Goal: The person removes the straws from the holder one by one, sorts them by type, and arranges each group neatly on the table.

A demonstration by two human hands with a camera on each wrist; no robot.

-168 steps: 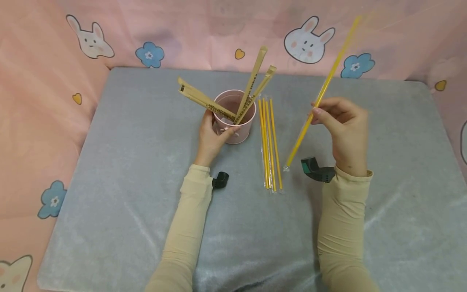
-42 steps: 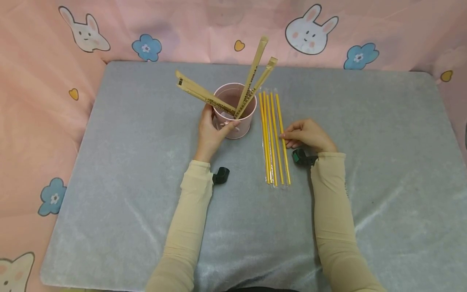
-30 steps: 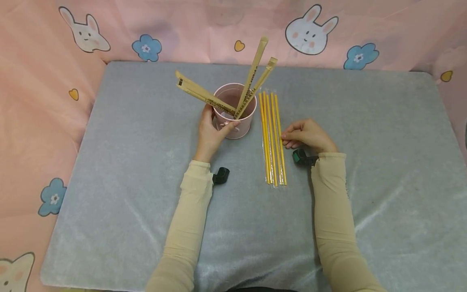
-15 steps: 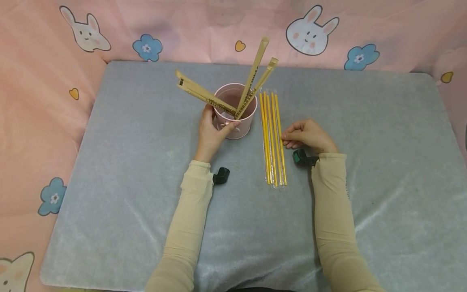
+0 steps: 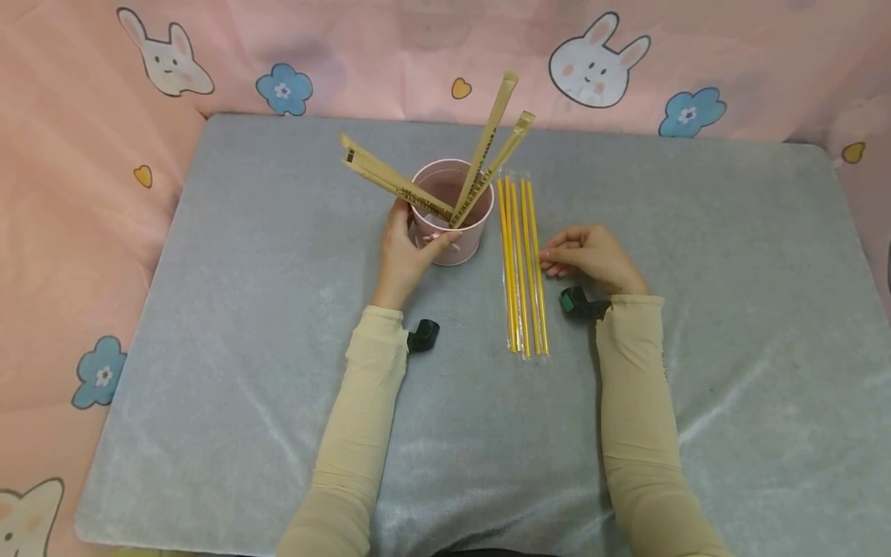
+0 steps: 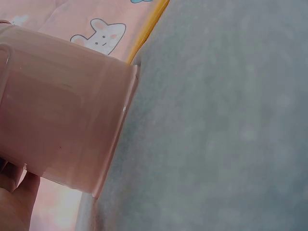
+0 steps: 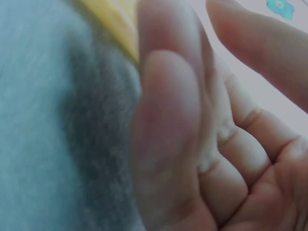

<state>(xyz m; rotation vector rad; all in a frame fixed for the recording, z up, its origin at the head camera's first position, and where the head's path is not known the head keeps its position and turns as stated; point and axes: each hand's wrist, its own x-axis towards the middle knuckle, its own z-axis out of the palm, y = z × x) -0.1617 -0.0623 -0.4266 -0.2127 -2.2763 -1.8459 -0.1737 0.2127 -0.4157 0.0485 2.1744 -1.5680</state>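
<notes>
My left hand (image 5: 405, 259) grips a small pink bucket (image 5: 445, 251) from its left side, thumb across the front near the rim. Several straws in brown paper wrappers (image 5: 483, 151) lean out of it, some to the left and some to the back right. Several yellow straws in clear wrappers (image 5: 525, 271) lie side by side on the table to the bucket's right. Beside the rightmost one is my right hand (image 5: 595, 255), its fingertips right at the straw. In the right wrist view the fingers (image 7: 168, 110) are bent and the thumb stands apart, with nothing between them.
A grey cloth-covered table (image 5: 244, 387) carries everything. Behind and to the left hangs a pink curtain (image 5: 362, 54) printed with rabbits and flowers. Dark wrist cameras (image 5: 423, 336) stick out from both sleeves.
My right hand earlier held one yellow straw up in the air. It has since laid it at the row's right end, slid it left against the others and released it. The left hand stays put.
</notes>
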